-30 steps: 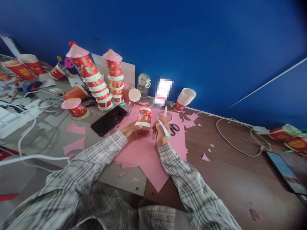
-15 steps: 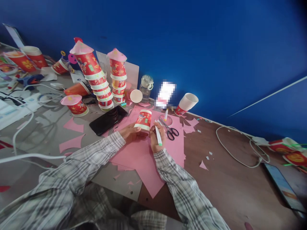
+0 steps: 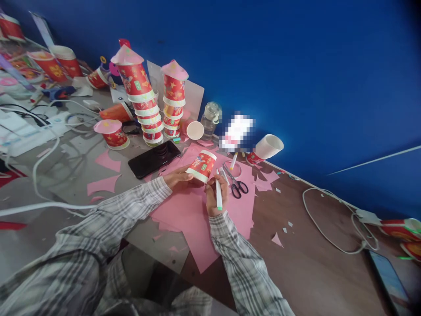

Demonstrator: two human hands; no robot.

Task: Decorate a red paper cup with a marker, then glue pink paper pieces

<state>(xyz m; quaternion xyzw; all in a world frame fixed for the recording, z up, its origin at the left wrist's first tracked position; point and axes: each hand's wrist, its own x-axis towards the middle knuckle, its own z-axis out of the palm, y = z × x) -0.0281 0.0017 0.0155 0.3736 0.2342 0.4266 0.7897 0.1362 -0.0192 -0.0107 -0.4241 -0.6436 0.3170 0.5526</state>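
My left hand [image 3: 179, 179] is closed around the lower left side of a red printed paper cup [image 3: 203, 166], which is tipped with its white rim toward me. In my right hand [image 3: 215, 197] is a white marker [image 3: 219, 195] with a green end, gripped like a pen just below and right of the cup. The marker's tip is hidden behind my fingers. Under both hands lie pink paper sheets [image 3: 197, 228]. Black-handled scissors [image 3: 239, 188] rest on the paper to the right, with another white marker [image 3: 223, 175] beside them.
Two cup towers [image 3: 151, 112] with pink cone tops stand at the back left. A black phone [image 3: 154, 159] lies left of the paper. Behind are a glass bottle [image 3: 210, 122] and stacked white cups [image 3: 269, 146]. A white cable [image 3: 307, 215] curls at right.
The view has shifted, so most objects sit further right in it. The cup is now tilted more to the right. Both hands keep their hold.
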